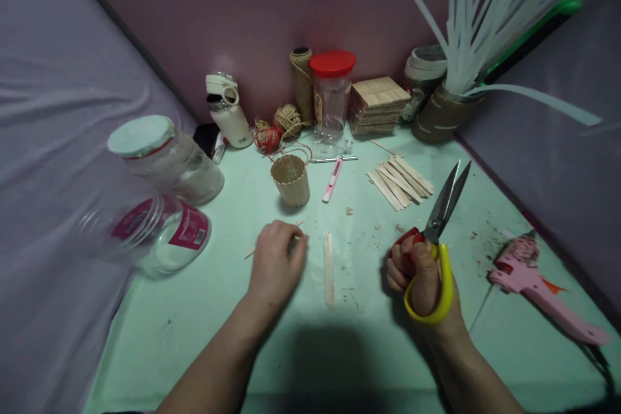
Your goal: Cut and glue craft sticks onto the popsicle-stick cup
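My right hand [420, 272] grips scissors [439, 210] by their red and yellow handles, blades pointing up and slightly parted. My left hand [277, 255] is low over the table with its fingers curled. A thin wooden stick [250, 253] pokes out on both sides of those fingers; the part between is hidden. Between my hands a single flat craft stick [328, 270] lies lengthwise. Beyond my left hand stands a small cup made of craft sticks [291, 182]. A pink utility knife [332, 180] lies to the right of the cup.
Loose craft sticks [402, 181] lie ahead of the scissors, with a stacked bundle [379, 103] behind. A pink glue gun [543, 297] rests at right. Plastic jars [174, 233] are at left. Twine balls [288, 120], a bottle [229, 113] and a red-lidded jar [332, 97] line the back.
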A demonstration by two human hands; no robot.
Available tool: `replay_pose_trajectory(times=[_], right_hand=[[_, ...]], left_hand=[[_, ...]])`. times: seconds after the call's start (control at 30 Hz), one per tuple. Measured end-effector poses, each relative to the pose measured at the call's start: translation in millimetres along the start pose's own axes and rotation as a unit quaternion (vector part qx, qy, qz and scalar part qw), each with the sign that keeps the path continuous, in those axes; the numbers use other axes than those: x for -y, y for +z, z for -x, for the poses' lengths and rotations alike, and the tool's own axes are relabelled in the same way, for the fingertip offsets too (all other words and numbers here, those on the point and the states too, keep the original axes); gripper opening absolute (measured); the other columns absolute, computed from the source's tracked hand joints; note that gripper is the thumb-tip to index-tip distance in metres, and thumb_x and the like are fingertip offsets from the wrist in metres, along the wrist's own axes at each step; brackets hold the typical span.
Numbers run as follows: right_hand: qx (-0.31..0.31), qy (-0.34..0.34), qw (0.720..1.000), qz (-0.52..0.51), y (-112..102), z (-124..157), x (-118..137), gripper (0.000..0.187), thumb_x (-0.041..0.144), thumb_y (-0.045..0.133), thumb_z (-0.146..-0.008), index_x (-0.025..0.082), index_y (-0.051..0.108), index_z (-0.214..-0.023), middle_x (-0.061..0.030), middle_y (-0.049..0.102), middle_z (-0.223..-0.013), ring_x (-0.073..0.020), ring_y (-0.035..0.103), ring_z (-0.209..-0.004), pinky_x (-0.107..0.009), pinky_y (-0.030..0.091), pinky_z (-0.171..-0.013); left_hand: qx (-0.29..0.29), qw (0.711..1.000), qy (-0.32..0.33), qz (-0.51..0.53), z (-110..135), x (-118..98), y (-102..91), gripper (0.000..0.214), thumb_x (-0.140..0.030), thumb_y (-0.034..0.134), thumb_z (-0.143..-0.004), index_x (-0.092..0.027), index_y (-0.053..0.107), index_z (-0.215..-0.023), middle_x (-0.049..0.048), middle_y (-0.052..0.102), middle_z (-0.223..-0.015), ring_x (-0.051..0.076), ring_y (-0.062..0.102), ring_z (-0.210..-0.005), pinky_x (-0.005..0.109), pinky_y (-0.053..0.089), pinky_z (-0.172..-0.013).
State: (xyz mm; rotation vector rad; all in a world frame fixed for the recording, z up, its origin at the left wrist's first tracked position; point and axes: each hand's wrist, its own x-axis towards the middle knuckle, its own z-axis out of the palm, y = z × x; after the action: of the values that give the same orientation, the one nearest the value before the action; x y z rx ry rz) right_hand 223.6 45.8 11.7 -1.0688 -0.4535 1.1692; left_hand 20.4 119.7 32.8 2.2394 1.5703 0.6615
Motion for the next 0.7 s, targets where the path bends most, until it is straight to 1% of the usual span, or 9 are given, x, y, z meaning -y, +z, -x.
replay_pose_trajectory(times=[0.03,0.07,0.13,0.17,0.3,0.43,0.6,0.7], right_hand=[[-0.002,0.002,1.0,0.001,0,0,0,0.047,0.058,0.064,-0.08,0.023,0.036,-0.065,0.0113,0.024,-0.051,-0.004,0.016,-0.038,-0.014,0.018,-0.033],[-0.004,0.003,1.0,0.0,1,0,1,0.047,0.058,0.064,-0.079,0.023,0.036,-0.065,0.0115,0.024,-0.051,-0.0038,0.016,-0.038,-0.014,0.018,-0.033],[-0.004,0.002,1.0,-0.001,1,1,1,0.048,0.058,0.065,-0.078,0.023,0.036,-0.065,0.0117,0.024,-0.05,-0.0035,0.016,-0.037,-0.014,0.017,-0.033],[-0.003,0.0,1.0,-0.002,1,1,1,0.047,0.058,0.065,-0.078,0.023,0.036,-0.065,0.0118,0.024,-0.05,-0.0035,0.016,-0.037,-0.014,0.018,-0.033],[-0.002,-0.008,1.0,-0.002,3,2,2,0.046,0.057,0.065,-0.079,0.022,0.037,-0.064,0.0118,0.025,-0.05,-0.0033,0.018,-0.037,-0.015,0.018,-0.033],[0.0,0.002,1.0,0.004,4,4,3,0.044,0.054,0.061,-0.083,0.022,0.036,-0.064,0.0115,0.027,-0.05,-0.0033,0.019,-0.036,-0.015,0.018,-0.034],[-0.002,-0.001,1.0,0.021,2,4,3,0.04,0.052,0.058,-0.086,0.023,0.038,-0.068,0.0111,0.028,-0.051,-0.0045,0.023,-0.037,-0.016,0.021,-0.035],[0.002,-0.008,0.999,0.032,0,4,1,0.04,0.053,0.056,-0.087,0.023,0.038,-0.068,0.0107,0.028,-0.051,-0.0051,0.024,-0.038,-0.017,0.021,-0.035]], left_hand=[[0.056,0.998,0.004,-0.007,4,-8,5.8,0.012,-0.028,0.055,-0.086,-0.019,0.057,-0.079,0.0043,0.059,-0.082,0.021,0.054,-0.083,0.036,0.044,-0.077],[0.095,0.995,0.002,-0.016,8,-15,11.0,0.014,-0.032,0.058,-0.085,-0.019,0.056,-0.078,0.0043,0.058,-0.081,0.022,0.053,-0.083,0.037,0.044,-0.075],[0.135,0.99,-0.002,-0.038,13,-24,18.3,0.019,-0.036,0.06,-0.083,-0.019,0.055,-0.078,0.0053,0.056,-0.082,0.024,0.052,-0.084,0.038,0.043,-0.075],[0.145,0.988,-0.006,-0.047,14,-26,20.2,0.019,-0.036,0.06,-0.083,-0.019,0.054,-0.078,0.0058,0.056,-0.083,0.024,0.052,-0.085,0.038,0.043,-0.075],[0.161,0.986,-0.02,-0.049,13,-26,19.2,0.011,-0.028,0.057,-0.085,-0.019,0.054,-0.081,0.0066,0.056,-0.085,0.025,0.051,-0.087,0.037,0.042,-0.075],[0.167,0.985,-0.032,-0.033,10,-23,14.9,0.006,-0.024,0.054,-0.086,-0.019,0.054,-0.082,0.0076,0.058,-0.086,0.026,0.051,-0.087,0.038,0.042,-0.075],[0.175,0.983,-0.035,-0.039,7,-23,11.6,0.011,-0.02,0.048,-0.086,-0.019,0.055,-0.076,0.0073,0.058,-0.08,0.025,0.053,-0.081,0.037,0.04,-0.071],[0.164,0.985,-0.047,-0.024,3,-22,7.5,0.018,-0.019,0.046,-0.086,-0.019,0.053,-0.07,0.0059,0.057,-0.075,0.022,0.052,-0.074,0.035,0.039,-0.067]])
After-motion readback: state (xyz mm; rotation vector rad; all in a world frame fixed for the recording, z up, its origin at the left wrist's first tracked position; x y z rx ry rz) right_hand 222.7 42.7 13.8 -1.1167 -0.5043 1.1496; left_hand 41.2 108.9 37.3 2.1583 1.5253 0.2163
